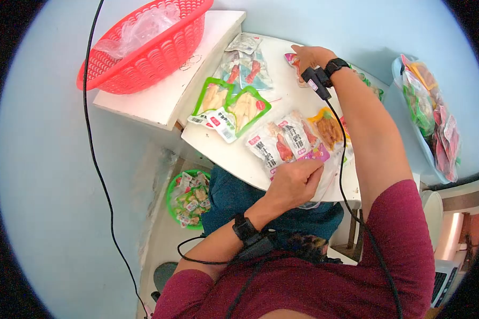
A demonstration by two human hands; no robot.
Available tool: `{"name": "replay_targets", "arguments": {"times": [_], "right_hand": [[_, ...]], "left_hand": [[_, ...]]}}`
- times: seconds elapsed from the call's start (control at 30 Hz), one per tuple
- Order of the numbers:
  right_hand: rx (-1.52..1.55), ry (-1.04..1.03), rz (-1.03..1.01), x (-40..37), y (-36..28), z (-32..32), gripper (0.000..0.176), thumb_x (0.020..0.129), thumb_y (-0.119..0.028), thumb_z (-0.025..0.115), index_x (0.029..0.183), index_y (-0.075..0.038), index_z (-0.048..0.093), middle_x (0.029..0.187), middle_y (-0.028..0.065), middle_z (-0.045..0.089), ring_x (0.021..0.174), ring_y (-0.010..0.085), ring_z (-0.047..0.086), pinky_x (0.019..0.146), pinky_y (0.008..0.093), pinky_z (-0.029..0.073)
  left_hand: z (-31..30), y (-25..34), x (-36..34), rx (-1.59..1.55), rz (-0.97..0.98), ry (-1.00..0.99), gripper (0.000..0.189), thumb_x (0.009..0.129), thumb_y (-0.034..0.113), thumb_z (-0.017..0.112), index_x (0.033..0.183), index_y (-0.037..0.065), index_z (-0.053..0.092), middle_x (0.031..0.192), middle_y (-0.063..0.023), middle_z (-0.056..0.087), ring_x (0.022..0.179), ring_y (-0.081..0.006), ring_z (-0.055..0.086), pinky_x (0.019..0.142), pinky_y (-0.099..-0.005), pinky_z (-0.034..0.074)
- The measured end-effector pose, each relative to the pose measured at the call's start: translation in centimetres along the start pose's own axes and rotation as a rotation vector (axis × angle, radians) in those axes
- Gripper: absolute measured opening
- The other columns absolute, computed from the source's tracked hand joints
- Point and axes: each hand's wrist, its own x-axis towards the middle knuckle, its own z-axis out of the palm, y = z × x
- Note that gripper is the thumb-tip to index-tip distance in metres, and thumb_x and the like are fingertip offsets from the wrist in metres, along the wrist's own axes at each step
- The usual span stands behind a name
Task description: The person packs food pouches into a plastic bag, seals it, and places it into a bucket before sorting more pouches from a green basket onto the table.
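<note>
My left hand (295, 183) is closed at the near edge of a white and purple packet (285, 141) of meat pieces, its fingers pinched together. At the table's far side, my right hand (313, 57) grips a small red packet (292, 64), partly hidden beneath the fingers. Two green-edged packets (231, 109) of pale food lie left of the white and purple one. Beyond them are clear and silver packets (245, 66) with reddish pieces. An orange packet (329, 127) lies right of the white and purple one, partly behind a black cable.
A red basket (162, 61) with clear plastic inside stands on a white ledge (138, 101) at the upper left. A light-blue tub (418, 127) of packets is at the right. Below the table (202, 135), a green basket (170, 199) holds several packets. Cables hang from both wrists.
</note>
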Motion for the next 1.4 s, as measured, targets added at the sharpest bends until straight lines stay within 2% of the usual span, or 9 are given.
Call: {"name": "replay_targets", "arguments": {"times": [0.07,0.37,0.5,0.6,0.63,0.8,1.0,1.17,1.4], "right_hand": [[-0.07,0.065,0.017,-1.1,-0.5,-0.4,0.099,0.056,-0.024,0.08,0.142,-0.004,0.035,0.123,0.0188,0.059,0.105,0.0318,0.06,0.083,0.0404,0.051],[-0.031,0.268,-0.137,-7.2,0.0,-2.6,0.062,0.052,-0.037,0.083,0.098,-0.002,0.061,0.087,0.0189,0.066,0.081,0.0322,0.064,0.073,0.0391,0.051],[-0.058,0.396,-0.09,-14.0,-1.5,-2.9,0.044,0.062,-0.039,0.078,0.079,-0.001,0.064,0.079,0.0181,0.066,0.074,0.0364,0.062,0.067,0.0426,0.05],[-0.126,0.366,-0.048,-16.8,-1.2,-2.2,0.037,0.068,-0.037,0.074,0.08,-0.003,0.065,0.076,0.0173,0.066,0.073,0.0365,0.063,0.066,0.0443,0.049],[-0.158,0.383,-0.041,-17.7,-1.2,-1.8,0.033,0.071,-0.034,0.071,0.081,-0.003,0.066,0.077,0.0177,0.066,0.073,0.0371,0.063,0.067,0.045,0.05],[-0.098,0.593,-0.012,-20.8,-0.9,0.1,0.027,0.084,-0.028,0.061,0.083,-0.002,0.067,0.077,0.0206,0.066,0.073,0.0394,0.064,0.067,0.0456,0.052],[0.449,0.988,0.134,-28.8,-0.6,1.0,0.026,0.085,-0.025,0.066,0.081,0.0,0.063,0.07,0.0145,0.065,0.059,0.0249,0.062,0.056,0.0364,0.046],[1.362,0.771,0.297,-38.2,-0.5,4.9,0.021,0.088,-0.02,0.066,0.098,-0.002,0.063,0.083,0.0036,0.066,0.067,0.0101,0.06,0.059,0.0263,0.048],[1.891,0.588,0.308,-43.3,-3.5,10.1,0.029,0.091,-0.008,0.06,0.117,0.004,0.057,0.105,0.0103,0.067,0.089,0.015,0.066,0.082,0.0302,0.054]], "left_hand": [[0.0,-0.2,0.0,0.009,0.014,0.003,0.008,0.082,0.005,0.062,0.087,0.0,0.066,0.072,-0.018,0.063,0.063,-0.0324,0.064,0.056,-0.0383,0.049],[0.2,-0.3,-0.3,0.033,0.012,0.015,0.01,0.083,0.008,0.062,0.089,0.002,0.067,0.071,-0.0175,0.064,0.06,-0.0301,0.064,0.055,-0.0377,0.05],[0.0,0.2,-0.3,0.0,0.01,0.015,0.006,0.082,0.009,0.06,0.082,0.004,0.062,0.068,-0.0183,0.061,0.063,-0.0365,0.062,0.054,-0.0427,0.048],[0.2,0.2,-0.3,0.016,0.025,-0.002,0.007,0.081,0.01,0.061,0.082,0.004,0.063,0.067,-0.0179,0.061,0.063,-0.0364,0.062,0.054,-0.0422,0.048],[0.2,0.2,-0.3,0.048,0.041,0.002,0.012,0.081,0.012,0.065,0.088,0.002,0.068,0.07,-0.0145,0.065,0.058,-0.0283,0.063,0.054,-0.0378,0.049],[0.4,2.3,-1.3,0.286,0.132,-0.001,0.012,0.078,0.011,0.066,0.087,0.003,0.066,0.074,-0.0146,0.065,0.065,-0.0318,0.064,0.058,-0.0405,0.05],[0.9,4.1,-2.6,0.362,0.14,-0.004,0.006,0.079,0.009,0.065,0.082,0.004,0.063,0.072,-0.0145,0.063,0.068,-0.034,0.062,0.058,-0.0423,0.048],[1.4,4.6,-2.4,0.386,0.075,0.054,0.004,0.08,0.008,0.065,0.08,0.005,0.063,0.069,-0.0138,0.061,0.063,-0.0333,0.06,0.055,-0.0399,0.046],[2.1,5.6,-1.8,0.364,0.114,0.104,0.008,0.08,0.008,0.067,0.087,0.003,0.066,0.068,-0.0139,0.062,0.058,-0.0293,0.06,0.052,-0.0378,0.045]]}}
